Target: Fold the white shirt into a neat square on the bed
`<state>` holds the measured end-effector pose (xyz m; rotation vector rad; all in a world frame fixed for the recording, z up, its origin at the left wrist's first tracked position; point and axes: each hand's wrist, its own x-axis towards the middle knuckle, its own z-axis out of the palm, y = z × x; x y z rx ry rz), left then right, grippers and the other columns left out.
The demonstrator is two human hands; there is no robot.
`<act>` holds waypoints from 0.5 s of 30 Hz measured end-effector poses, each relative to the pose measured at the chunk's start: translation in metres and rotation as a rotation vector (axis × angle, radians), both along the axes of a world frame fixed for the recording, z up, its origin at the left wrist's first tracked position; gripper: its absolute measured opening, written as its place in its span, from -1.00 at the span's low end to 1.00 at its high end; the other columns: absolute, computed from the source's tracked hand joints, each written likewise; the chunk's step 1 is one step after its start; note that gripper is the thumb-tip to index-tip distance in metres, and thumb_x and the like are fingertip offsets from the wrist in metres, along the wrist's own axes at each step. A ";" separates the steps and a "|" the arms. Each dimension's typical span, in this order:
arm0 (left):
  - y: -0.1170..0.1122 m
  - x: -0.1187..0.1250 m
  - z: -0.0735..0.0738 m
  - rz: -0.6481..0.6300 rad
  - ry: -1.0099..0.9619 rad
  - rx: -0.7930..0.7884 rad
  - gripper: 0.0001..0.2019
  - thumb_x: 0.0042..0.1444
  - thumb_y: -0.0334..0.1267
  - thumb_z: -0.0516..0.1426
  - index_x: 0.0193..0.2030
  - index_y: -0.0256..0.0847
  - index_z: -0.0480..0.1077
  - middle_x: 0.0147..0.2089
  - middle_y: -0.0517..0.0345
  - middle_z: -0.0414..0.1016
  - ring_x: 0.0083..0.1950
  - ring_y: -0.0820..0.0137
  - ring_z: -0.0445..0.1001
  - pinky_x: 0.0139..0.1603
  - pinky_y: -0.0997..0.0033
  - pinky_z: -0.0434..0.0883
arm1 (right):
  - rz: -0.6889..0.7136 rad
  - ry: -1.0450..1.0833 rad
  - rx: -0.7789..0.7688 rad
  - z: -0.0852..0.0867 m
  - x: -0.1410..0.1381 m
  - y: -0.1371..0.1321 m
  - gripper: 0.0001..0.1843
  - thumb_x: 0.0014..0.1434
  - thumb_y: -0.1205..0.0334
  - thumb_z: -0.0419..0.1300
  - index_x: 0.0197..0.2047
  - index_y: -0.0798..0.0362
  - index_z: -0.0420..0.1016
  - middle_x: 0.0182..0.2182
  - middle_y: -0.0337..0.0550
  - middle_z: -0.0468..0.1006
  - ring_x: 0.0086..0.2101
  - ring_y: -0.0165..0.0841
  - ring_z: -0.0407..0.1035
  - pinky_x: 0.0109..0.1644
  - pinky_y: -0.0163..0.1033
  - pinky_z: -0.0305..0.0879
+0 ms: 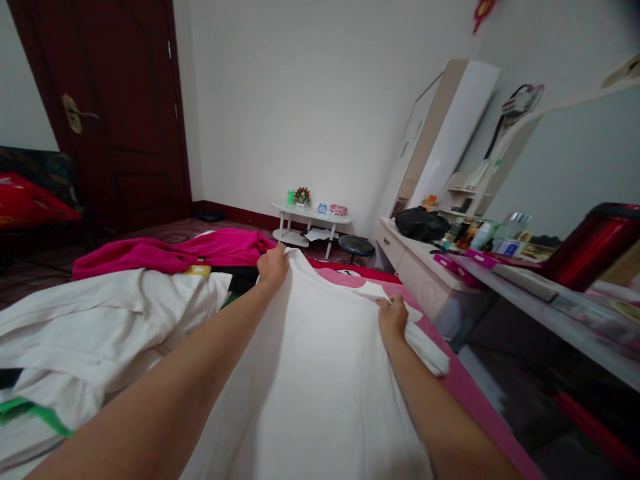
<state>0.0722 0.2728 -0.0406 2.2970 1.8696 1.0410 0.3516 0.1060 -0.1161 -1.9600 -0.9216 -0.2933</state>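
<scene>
A white shirt (320,360) lies spread lengthwise in front of me on a pink bed cover (465,380). My left hand (273,264) is closed on the shirt's far left corner. My right hand (392,317) is closed on the shirt's far right edge, beside a folded-back sleeve (425,347). Both arms reach forward over the cloth.
A pile of white clothes (100,320) and a magenta garment (175,252) lie to the left. A dresser (425,267) crowded with bottles and a black bag (420,223) stands to the right. A small white table (310,220), a stool (356,247) and a dark red door (120,113) are beyond.
</scene>
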 end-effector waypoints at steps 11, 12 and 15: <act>-0.023 0.013 -0.036 -0.405 0.338 0.291 -0.68 0.23 -0.45 -0.09 0.05 -0.22 0.33 0.17 -0.17 0.30 0.19 0.11 0.23 0.15 0.06 0.16 | 0.076 -0.201 -0.201 -0.028 -0.008 0.010 -0.47 0.13 0.40 -0.05 0.19 0.27 0.15 0.20 0.21 0.13 0.22 -0.13 0.05 0.24 -0.11 0.08; -0.031 0.017 -0.038 -0.498 0.367 0.306 -0.70 0.23 -0.43 -0.08 0.03 -0.22 0.34 0.15 -0.16 0.32 0.18 0.11 0.24 0.15 0.05 0.16 | 0.061 -0.201 -0.208 -0.026 -0.008 0.012 -0.47 0.15 0.36 -0.04 0.21 0.25 0.14 0.18 0.21 0.15 0.20 -0.11 0.09 0.21 -0.10 0.11; -0.054 0.033 -0.051 -0.636 0.320 0.153 -0.73 0.23 -0.40 -0.06 0.00 -0.23 0.35 -0.02 -0.08 0.41 0.03 0.17 0.36 0.06 0.18 0.26 | -0.038 -0.173 -0.246 -0.020 -0.009 0.019 -0.39 0.20 0.16 0.03 0.27 0.20 0.05 0.11 0.22 0.23 0.09 -0.06 0.25 0.08 -0.10 0.25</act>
